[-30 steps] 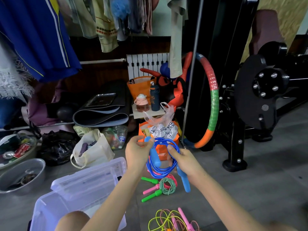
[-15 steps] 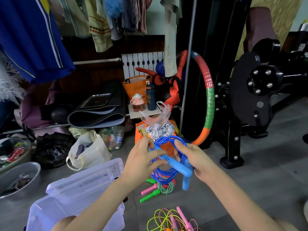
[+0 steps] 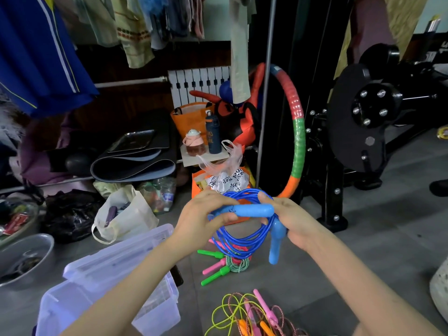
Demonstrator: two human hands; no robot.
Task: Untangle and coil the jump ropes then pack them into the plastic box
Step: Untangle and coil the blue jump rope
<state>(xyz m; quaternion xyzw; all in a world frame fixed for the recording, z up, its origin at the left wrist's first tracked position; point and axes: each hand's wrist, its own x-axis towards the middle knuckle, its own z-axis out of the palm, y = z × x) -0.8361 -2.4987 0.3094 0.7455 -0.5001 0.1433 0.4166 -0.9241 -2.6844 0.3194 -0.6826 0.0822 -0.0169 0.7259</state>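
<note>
Black gym machine (image 3: 358, 132) fills the far right, standing on the grey floor (image 3: 363, 263). Hanging clothes run along the far top, with a blue garment (image 3: 36, 57) at far left. A striped hoop (image 3: 299, 132) leans upright just left of the machine. A rolled dark mat (image 3: 133, 166) lies on a low shelf, far left of centre.

Clear plastic box (image 3: 109, 275) sits on the floor, near left, under the left forearm; contents hard to see. A metal bowl (image 3: 26, 258) is left of it, and a cream cloth bag (image 3: 126, 214) sits just beyond it.

The blue jump rope (image 3: 240, 241) is coiled in loops and held up in the air at centre, between both hands, above the floor and right of the box.

Left hand (image 3: 201, 221): grip pinches the left end of one blue handle (image 3: 252, 210), which lies level across the coil. Right hand (image 3: 293, 224): grip clenched round the coil's right side, thumb over the top strands, second blue handle (image 3: 275, 246) hanging down from it.

On the floor below the coil lies a small coiled rope with green and pink handles (image 3: 232, 263). Nearer, at the bottom edge, is a loose tangle of yellow and pink ropes (image 3: 249, 316), well apart from the box.
</note>
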